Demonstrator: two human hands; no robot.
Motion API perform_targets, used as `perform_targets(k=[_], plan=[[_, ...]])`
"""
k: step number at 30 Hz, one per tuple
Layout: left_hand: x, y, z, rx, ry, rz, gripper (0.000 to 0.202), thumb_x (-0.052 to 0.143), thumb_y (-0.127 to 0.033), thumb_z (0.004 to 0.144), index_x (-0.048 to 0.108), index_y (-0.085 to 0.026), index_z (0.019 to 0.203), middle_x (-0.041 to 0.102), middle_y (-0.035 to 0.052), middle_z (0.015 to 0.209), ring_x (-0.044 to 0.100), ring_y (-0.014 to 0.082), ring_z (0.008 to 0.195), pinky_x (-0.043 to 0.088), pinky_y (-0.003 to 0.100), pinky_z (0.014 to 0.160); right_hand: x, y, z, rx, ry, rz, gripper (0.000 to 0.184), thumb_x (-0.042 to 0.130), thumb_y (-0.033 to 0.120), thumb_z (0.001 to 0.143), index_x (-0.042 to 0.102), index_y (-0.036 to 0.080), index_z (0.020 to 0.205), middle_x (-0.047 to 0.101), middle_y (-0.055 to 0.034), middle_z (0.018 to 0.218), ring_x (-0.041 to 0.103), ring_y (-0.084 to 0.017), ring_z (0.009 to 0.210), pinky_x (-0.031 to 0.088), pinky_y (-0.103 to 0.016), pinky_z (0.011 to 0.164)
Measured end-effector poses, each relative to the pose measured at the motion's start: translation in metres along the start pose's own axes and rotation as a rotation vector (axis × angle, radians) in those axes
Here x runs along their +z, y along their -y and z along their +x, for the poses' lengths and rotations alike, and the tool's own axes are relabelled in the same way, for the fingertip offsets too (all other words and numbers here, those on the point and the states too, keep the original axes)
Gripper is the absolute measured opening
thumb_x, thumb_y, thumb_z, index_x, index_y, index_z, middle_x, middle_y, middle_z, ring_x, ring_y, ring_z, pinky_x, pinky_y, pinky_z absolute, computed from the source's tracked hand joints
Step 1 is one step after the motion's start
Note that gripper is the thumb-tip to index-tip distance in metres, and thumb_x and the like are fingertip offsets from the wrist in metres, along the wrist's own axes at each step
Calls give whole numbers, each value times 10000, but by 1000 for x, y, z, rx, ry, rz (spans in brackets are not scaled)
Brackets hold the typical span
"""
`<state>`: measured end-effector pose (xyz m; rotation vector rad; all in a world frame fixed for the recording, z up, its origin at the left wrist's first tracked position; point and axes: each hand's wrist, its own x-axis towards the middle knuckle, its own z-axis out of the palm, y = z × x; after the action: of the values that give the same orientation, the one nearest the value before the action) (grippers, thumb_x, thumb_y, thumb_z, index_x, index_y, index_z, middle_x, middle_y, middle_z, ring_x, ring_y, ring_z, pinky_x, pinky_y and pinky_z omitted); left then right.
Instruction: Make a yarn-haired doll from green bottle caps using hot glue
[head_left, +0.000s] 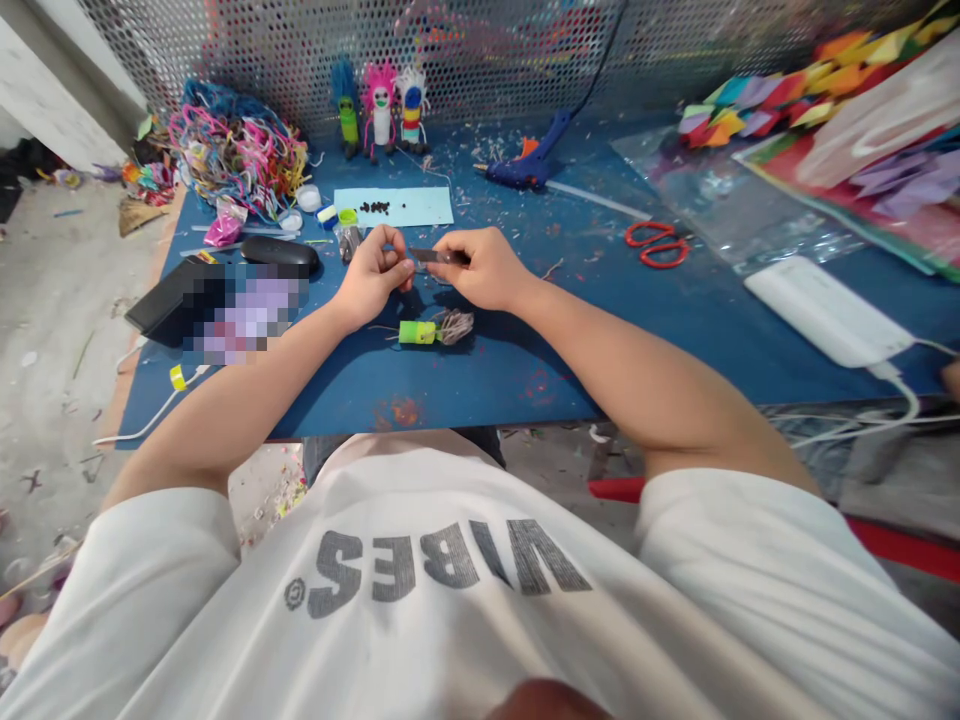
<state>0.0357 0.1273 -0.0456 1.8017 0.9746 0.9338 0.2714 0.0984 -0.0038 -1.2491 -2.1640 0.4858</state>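
My left hand point(375, 275) and my right hand point(484, 268) meet above the blue table point(525, 370), fingers pinched. Between them they hold a small dark strip point(436, 256), my right hand gripping one end and my left fingertips pinching the other. Just below the hands a small green tube with a tuft of grey-brown yarn point(435, 329) lies on the table. Behind the hands lies a pale blue sheet point(394, 206) with a few tiny dark beads on it.
Three yarn-haired dolls point(381, 108) stand at the back by a perforated metal screen. A heap of coloured yarn point(236, 150), a blue glue gun point(529, 165), red scissors point(656, 243), a white power bank point(825, 310) and coloured paper point(825, 90) surround the work spot.
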Motion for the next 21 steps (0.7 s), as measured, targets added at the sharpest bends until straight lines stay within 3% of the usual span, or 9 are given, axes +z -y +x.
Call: perform_targets(k=[5, 8, 11, 16, 21], plan=[[-2, 0, -1, -1, 20, 10, 249, 629, -404, 1129, 535, -255, 1304, 642, 20, 852, 788, 240, 894, 660, 474, 897, -7, -15, 2, 67, -58, -73, 458, 570, 628, 1097, 605, 243, 852, 571, -67, 805, 533, -245, 800, 515, -411, 809], [-2, 0, -1, 2, 33, -19, 235, 632, -397, 1117, 523, -258, 1272, 638, 12, 837, 769, 227, 852, 650, 463, 890, -13, -17, 2, 148, -159, -120, 530, 427, 671, 1141, 697, 245, 976, 624, -104, 869, 590, -288, 860, 541, -445, 850], [-1, 0, 0, 20, 29, -53, 213, 638, -356, 1089, 498, -257, 1217, 620, 1, 812, 738, 209, 788, 644, 447, 864, -18, -9, -2, 175, -220, -198, 534, 378, 574, 1153, 761, 203, 1185, 711, -142, 956, 656, -319, 900, 533, -477, 918], [1, -2, 0, 19, 33, -80, 323, 691, -506, 1044, 487, -272, 1131, 563, -16, 766, 722, 214, 768, 630, 419, 797, -11, 15, -7, -79, -63, -358, 406, 523, 384, 1047, 838, 213, 1236, 777, -123, 919, 690, -321, 900, 455, -490, 990], [2, -6, -1, 62, 67, -195, 424, 761, -541, 984, 427, -282, 1026, 606, -10, 769, 687, 192, 729, 618, 406, 780, -1, 22, -2, -240, 21, -439, 379, 496, 354, 1060, 844, 227, 979, 747, -107, 799, 629, -282, 794, 388, -455, 908]])
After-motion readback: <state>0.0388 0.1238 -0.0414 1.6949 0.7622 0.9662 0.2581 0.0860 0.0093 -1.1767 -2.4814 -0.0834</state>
